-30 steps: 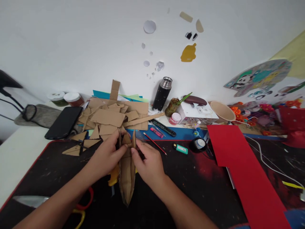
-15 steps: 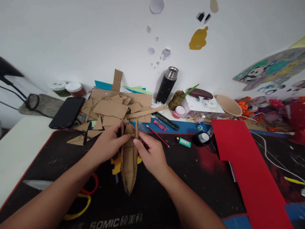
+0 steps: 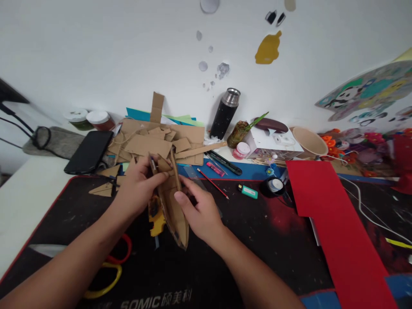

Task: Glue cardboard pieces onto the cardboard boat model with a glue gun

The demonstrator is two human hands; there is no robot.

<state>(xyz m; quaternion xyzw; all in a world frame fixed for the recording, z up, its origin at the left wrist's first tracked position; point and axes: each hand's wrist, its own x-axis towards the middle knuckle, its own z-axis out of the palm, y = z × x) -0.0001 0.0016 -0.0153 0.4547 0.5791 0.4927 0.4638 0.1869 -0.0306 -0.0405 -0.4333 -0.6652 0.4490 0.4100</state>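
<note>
A narrow cardboard boat shape (image 3: 174, 208) with raised side walls and a pointed near end is held above the black mat (image 3: 206, 266). My left hand (image 3: 140, 184) grips its far left side, the thumb reaching inside over the wall. Along the right wall is my right hand (image 3: 198, 210), its thumb and fingers round the edge. The boat shape tilts, its pointed end toward the lower right. Partly hidden behind it lies a yellow object (image 3: 156, 223).
Scissors (image 3: 111, 279) lie partly under the left forearm. Cardboard scraps (image 3: 149, 146) are piled at the back, beside a black flask (image 3: 223, 116). A red pencil (image 3: 212, 183), a green lighter (image 3: 247, 191) and a red sheet (image 3: 334, 227) are to the right.
The cardboard boat shape has turned, its far end swinging left and its pointed end moving right and up. My left hand has moved left with it.
</note>
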